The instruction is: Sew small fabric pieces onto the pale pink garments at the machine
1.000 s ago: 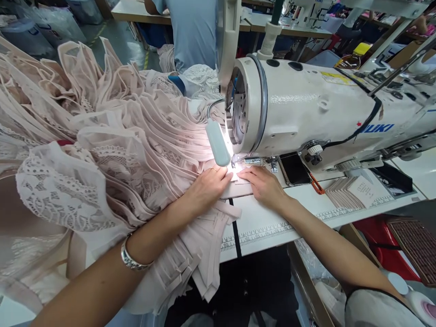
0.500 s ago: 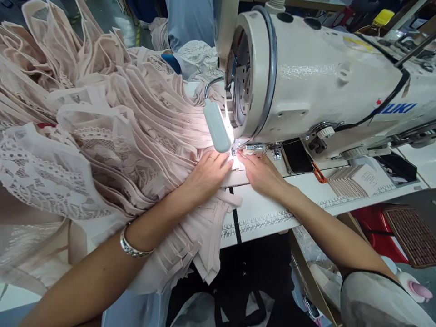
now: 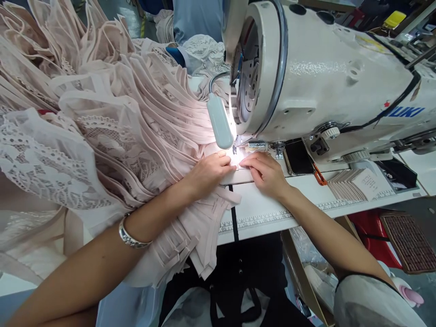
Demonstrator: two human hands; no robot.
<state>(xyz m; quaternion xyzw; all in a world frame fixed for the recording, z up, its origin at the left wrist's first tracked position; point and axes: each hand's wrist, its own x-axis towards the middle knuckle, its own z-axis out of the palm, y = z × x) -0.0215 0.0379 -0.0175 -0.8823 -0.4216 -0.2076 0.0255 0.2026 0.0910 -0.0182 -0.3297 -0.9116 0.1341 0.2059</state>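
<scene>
My left hand (image 3: 211, 173) is closed at the needle area, its curled fingers gripping the edge of pale pink fabric (image 3: 213, 149). Opposite it, my right hand (image 3: 267, 171) has thumb and fingertips pinched at the brightly lit cloth just in front of the presser foot (image 3: 235, 149); the glare hides exactly what lies between them. A white sewing machine (image 3: 316, 77) stands over both hands. Its small pale-green lamp (image 3: 220, 121) hangs just above my left fingers. Pale pink lace garments (image 3: 112, 141) are heaped beside and under my left forearm.
To the right lie a dark phone (image 3: 298, 156), an orange-handled tool (image 3: 319, 175) and a fanned stack of labels (image 3: 352, 184). A printed ruler (image 3: 265, 221) runs along the table's front edge. Beyond the heap, a person in blue (image 3: 197, 20) is partly visible.
Both hands have drawn slightly back from the needle toward me, and the fingers have curled in more. The lit cloth between them shows more. The view has shifted slightly.
</scene>
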